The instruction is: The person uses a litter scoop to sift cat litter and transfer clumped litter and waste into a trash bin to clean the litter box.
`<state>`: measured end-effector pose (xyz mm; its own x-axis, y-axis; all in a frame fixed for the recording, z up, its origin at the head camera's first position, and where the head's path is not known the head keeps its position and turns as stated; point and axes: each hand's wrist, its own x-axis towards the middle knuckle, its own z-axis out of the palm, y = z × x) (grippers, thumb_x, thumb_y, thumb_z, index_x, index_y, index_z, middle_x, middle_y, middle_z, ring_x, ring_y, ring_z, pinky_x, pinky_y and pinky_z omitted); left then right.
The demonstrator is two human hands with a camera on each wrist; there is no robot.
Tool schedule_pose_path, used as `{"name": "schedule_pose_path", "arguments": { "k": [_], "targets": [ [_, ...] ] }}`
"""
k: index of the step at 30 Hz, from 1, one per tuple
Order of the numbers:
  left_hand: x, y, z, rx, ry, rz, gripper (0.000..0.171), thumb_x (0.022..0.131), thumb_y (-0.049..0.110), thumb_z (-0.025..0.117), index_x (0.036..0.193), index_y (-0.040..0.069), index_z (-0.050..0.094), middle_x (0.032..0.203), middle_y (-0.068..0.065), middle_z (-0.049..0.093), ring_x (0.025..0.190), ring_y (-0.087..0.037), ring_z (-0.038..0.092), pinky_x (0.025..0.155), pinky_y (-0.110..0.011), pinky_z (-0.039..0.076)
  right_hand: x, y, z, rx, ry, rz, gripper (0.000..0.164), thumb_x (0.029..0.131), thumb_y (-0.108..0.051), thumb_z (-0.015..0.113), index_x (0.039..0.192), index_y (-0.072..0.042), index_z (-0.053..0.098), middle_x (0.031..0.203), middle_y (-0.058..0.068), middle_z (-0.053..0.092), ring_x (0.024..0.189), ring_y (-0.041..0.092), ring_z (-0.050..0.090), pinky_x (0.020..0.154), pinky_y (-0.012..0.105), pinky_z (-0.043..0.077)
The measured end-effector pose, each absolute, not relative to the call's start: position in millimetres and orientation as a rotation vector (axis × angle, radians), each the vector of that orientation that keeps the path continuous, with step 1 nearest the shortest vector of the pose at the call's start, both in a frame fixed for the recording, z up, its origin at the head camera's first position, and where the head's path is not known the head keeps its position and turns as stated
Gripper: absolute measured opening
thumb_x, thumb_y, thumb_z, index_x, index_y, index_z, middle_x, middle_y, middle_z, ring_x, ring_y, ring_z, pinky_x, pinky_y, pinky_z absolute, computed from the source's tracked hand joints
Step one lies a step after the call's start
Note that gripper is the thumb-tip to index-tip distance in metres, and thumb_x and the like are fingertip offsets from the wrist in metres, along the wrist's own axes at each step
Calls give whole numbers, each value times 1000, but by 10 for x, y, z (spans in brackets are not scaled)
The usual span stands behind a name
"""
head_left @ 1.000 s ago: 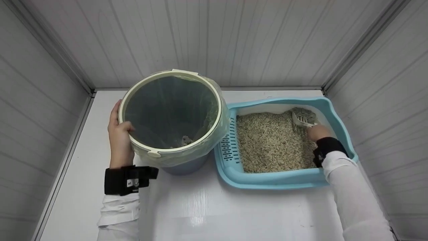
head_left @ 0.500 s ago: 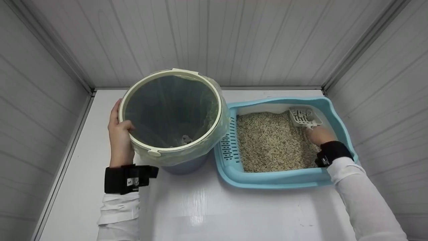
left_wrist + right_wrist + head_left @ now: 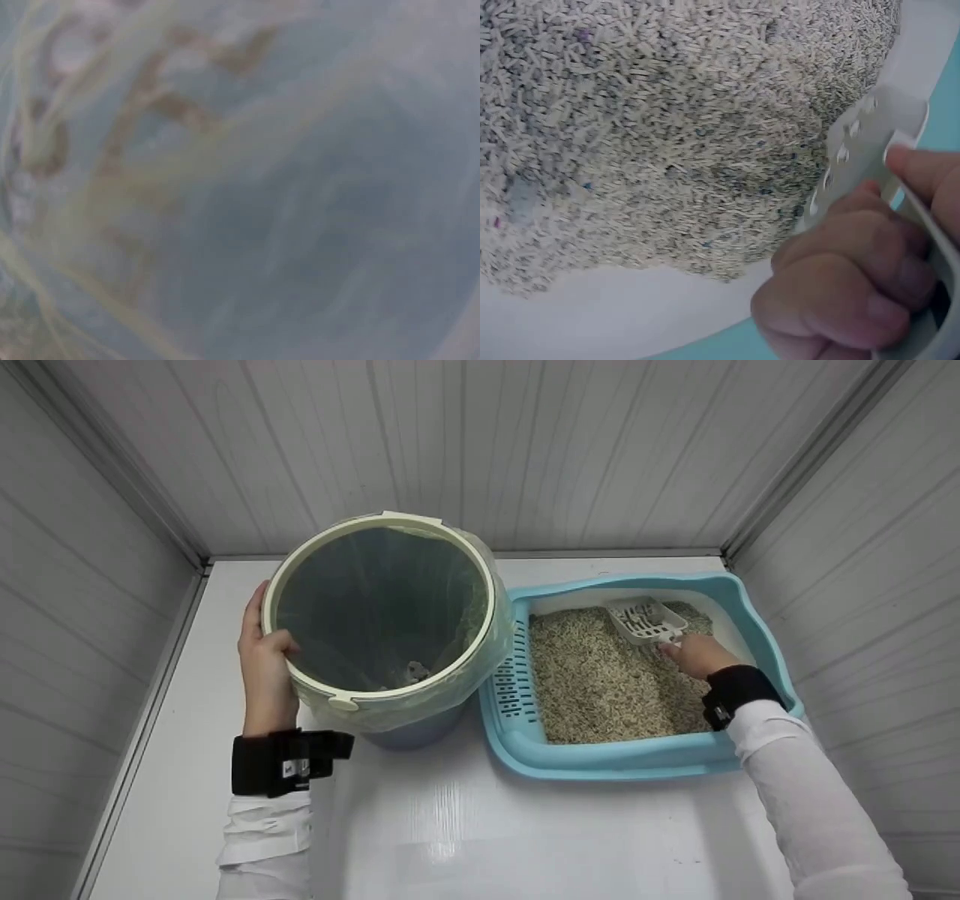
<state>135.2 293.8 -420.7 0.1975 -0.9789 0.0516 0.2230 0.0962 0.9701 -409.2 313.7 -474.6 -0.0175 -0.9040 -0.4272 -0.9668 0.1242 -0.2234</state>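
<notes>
On the left in the head view, my left hand [image 3: 268, 679] grips the cream rim of a tilted trash bin [image 3: 343, 702], thumb over the rim. A thin, pale yellow-green bag lines the bin, and a few greyish clumps [image 3: 417, 672] lie inside. My right hand [image 3: 701, 655] holds the handle of a white slotted litter scoop [image 3: 646, 622] over the litter. The litter [image 3: 600, 682] fills a light-blue litter box [image 3: 622, 760]. In the right wrist view, curled fingers [image 3: 847, 277] wrap the scoop's handle. The left wrist view shows only blurred bag film [image 3: 315, 210].
The bin leans against the slotted left side of the litter box. Both stand on a white tabletop [image 3: 487, 840]. Grey panelled walls [image 3: 480, 450] close off the back and both sides.
My right hand has raised the scoop from the litter at the box's back right corner, then moved it left. My left hand and the bin stay nearly still.
</notes>
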Motion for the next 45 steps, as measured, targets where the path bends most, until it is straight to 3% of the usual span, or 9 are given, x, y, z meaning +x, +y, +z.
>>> {"name": "schedule_pose_path", "arguments": {
  "k": [6,11,16,22,26,31,38,41,45],
  "targets": [
    [1348,2937,-4205,1050,-926,-1134,82,67,-17,27,139,24,29,144,5,24,134,-11,19,109,-39,17,-4012,3115,-4680,-1962,1843,236,56,94,-41,32,87,7,60,85,27,58,72,36,56,76,48,42],
    [1347,2941,-4200,1060,-924,-1135,82,68,-17,27,138,24,29,143,5,24,134,-10,18,109,-36,17,-3954,3223,-4562,-2059,1820,204,51,91,-43,40,88,5,57,76,16,58,63,25,54,67,44,43],
    [1351,2942,-4196,1040,-919,-1141,81,68,-17,26,138,24,29,144,5,24,134,-10,19,109,-37,16,-3912,3385,-4444,-2100,1865,127,48,90,-35,47,101,10,54,79,17,59,67,26,57,70,48,45],
    [1349,2942,-4197,1051,-934,-1136,82,67,-16,26,139,24,28,144,5,24,134,-11,19,109,-39,16,-3937,3595,-4410,-2150,1951,-16,43,89,-38,48,91,5,54,67,11,55,58,23,54,57,42,45],
    [1344,2941,-4197,1078,-961,-1115,82,67,-15,26,139,24,27,144,5,23,134,-12,18,109,-39,17,-3959,3727,-4444,-2168,1970,-145,38,89,-37,48,84,1,51,61,7,50,50,18,47,45,33,39],
    [1340,2936,-4194,1076,-952,-1115,82,67,-15,26,139,24,27,144,5,24,134,-11,18,109,-38,17,-3943,3875,-4480,-2061,1950,-269,40,90,-41,43,85,-2,46,59,5,42,48,16,39,46,28,31],
    [1353,2933,-4196,1084,-939,-1120,81,68,-15,27,139,25,29,143,6,25,134,-10,18,109,-39,16,-3882,4029,-4475,-1888,1985,-444,48,90,-45,41,96,2,48,61,6,41,55,19,43,56,34,35],
    [1355,2937,-4199,1091,-930,-1121,81,68,-15,27,138,25,29,143,5,25,134,-11,19,109,-38,16,-3868,4080,-4479,-1822,1948,-543,47,91,-43,39,102,2,49,60,4,40,52,18,41,51,33,34],
    [1356,2942,-4200,1084,-930,-1121,82,67,-15,27,139,24,29,144,4,25,134,-11,19,109,-37,17,-3862,4140,-4498,-1618,1845,-641,45,91,-45,36,92,-2,48,56,2,38,43,13,34,41,30,30]
  ]
}}
